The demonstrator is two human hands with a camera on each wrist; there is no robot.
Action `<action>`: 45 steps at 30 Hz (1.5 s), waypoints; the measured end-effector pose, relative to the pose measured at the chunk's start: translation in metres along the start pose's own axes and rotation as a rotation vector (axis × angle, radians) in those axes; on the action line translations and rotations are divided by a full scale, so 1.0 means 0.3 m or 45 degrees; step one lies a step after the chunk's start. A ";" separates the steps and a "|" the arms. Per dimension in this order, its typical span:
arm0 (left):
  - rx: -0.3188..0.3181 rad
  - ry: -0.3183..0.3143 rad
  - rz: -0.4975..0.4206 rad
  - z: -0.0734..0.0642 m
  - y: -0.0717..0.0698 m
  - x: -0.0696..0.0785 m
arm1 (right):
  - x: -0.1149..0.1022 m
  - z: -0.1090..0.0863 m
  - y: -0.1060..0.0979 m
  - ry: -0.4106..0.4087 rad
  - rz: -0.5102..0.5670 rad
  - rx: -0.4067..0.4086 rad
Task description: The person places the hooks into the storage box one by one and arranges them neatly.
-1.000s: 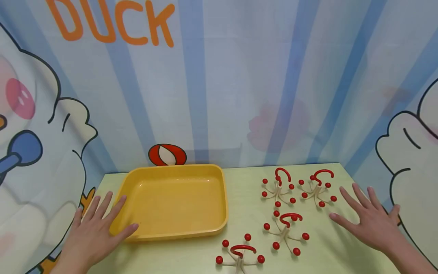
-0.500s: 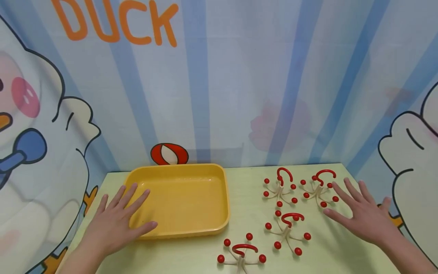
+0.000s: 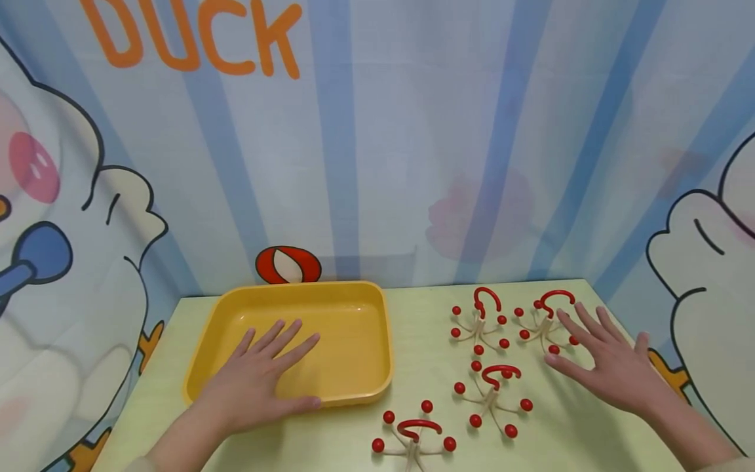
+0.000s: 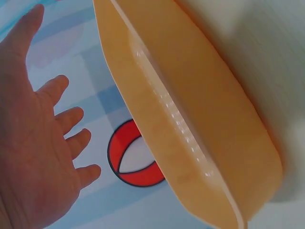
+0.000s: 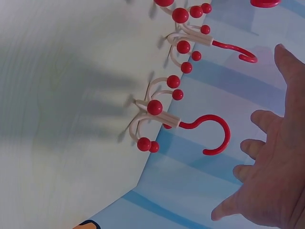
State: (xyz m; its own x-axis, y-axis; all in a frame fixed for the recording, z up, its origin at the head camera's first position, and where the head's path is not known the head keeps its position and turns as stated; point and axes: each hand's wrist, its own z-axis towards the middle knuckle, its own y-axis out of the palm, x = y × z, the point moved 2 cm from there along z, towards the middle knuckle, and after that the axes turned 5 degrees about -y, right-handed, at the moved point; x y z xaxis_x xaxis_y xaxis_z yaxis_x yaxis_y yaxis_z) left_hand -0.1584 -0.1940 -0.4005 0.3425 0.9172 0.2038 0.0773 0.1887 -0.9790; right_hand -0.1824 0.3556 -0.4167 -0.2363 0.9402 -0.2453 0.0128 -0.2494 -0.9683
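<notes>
In the head view my left hand (image 3: 253, 387), fingers spread, hovers over the front left of a yellow tray (image 3: 354, 347). The left wrist view shows a gap between that hand and the tray wall (image 4: 209, 90). My right hand (image 3: 619, 370) is spread beside the back right multi-arm hanger hook (image 3: 546, 326), partly covering it. It holds nothing, and the right wrist view shows it apart from the red hook (image 5: 226, 136). Similar hangers, pale with red ball tips, stand at the back (image 3: 480, 326), middle (image 3: 490, 398) and front (image 3: 414, 449), the last cut by the frame edge.
A pale green table (image 3: 419, 347) carries everything. Behind it and at both sides hangs a striped blue cloth (image 3: 389, 164) with cartoon ducks and orange lettering. The tray sits near the table's back left, the hangers to its right.
My left hand has moved right, from the tray's left edge to over its front part. My right hand has shifted slightly left toward the back right hanger. Tray and hangers have stayed put.
</notes>
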 end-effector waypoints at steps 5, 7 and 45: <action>-0.045 0.099 -0.102 0.019 0.018 0.059 | -0.017 0.013 -0.002 -0.027 0.022 0.011; -0.077 0.131 -0.150 0.029 0.032 0.079 | -0.025 0.019 -0.003 -0.040 0.040 0.016; -0.114 0.352 -0.818 0.095 0.225 0.360 | -0.230 0.123 -0.042 -0.216 0.366 -0.025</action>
State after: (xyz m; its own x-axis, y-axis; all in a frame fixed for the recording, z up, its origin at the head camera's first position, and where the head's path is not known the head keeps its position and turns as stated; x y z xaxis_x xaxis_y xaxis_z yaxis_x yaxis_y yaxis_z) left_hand -0.1429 -0.0722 -0.4448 0.4278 0.5089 0.7470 0.4169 0.6222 -0.6627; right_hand -0.2022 0.2853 -0.3858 -0.3789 0.7796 -0.4986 0.1210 -0.4924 -0.8619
